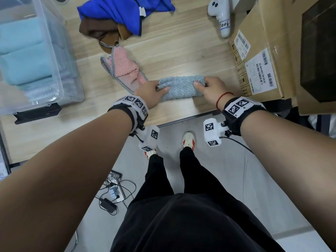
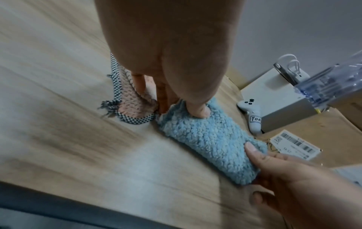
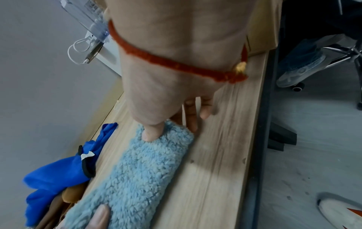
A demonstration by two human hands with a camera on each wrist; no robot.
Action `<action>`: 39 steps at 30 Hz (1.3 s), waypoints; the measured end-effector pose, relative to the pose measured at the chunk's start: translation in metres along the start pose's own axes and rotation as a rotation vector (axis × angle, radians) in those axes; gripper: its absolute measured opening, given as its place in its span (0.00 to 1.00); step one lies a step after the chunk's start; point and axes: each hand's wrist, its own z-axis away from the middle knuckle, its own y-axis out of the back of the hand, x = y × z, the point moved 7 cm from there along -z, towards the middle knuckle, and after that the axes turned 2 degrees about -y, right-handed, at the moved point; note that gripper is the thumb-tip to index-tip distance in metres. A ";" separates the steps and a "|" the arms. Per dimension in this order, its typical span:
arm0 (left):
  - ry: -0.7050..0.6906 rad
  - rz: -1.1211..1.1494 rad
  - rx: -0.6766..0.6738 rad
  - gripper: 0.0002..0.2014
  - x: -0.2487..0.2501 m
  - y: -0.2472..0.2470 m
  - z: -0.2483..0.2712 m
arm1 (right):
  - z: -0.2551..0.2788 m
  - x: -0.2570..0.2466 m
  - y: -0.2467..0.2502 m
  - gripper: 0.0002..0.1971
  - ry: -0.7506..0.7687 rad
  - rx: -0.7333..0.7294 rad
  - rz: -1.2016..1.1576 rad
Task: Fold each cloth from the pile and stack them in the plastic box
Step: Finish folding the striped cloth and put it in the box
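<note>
An office or lab workroom set up for recording.

A pale wood-grain laminate tabletop (image 1: 181,51) with a dark edge stands on a grey smooth floor (image 1: 254,179), where a white power strip with black plugs and cables (image 1: 113,192) lies. Brown cardboard shipping boxes with barcode labels (image 1: 263,70) sit at one side, beside a white handheld controller with a handwritten label (image 1: 221,15). A wheeled office chair base (image 3: 333,54) shows past the tabletop edge, against plain grey walls.

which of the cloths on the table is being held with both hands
The fluffy light blue cloth, folded into a strip, with the left hand and right hand pinching its ends. The pink cloth, blue cloth and brown cloth lie unheld.
</note>
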 end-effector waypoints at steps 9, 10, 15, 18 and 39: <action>0.149 -0.005 0.030 0.25 0.000 0.007 -0.019 | -0.019 -0.008 -0.001 0.22 -0.068 0.012 0.223; 0.160 -0.015 0.037 0.22 -0.002 0.006 -0.021 | -0.021 -0.007 -0.001 0.20 -0.075 0.025 0.232; 0.079 -0.075 0.129 0.19 0.002 0.006 -0.023 | -0.026 -0.003 -0.004 0.19 -0.058 0.099 0.072; 0.023 -0.250 0.117 0.17 0.013 0.005 -0.027 | -0.028 -0.008 -0.005 0.15 -0.020 0.103 0.102; -0.047 0.564 -0.197 0.30 0.066 0.139 0.077 | 0.048 -0.219 0.059 0.11 0.249 -0.179 -0.712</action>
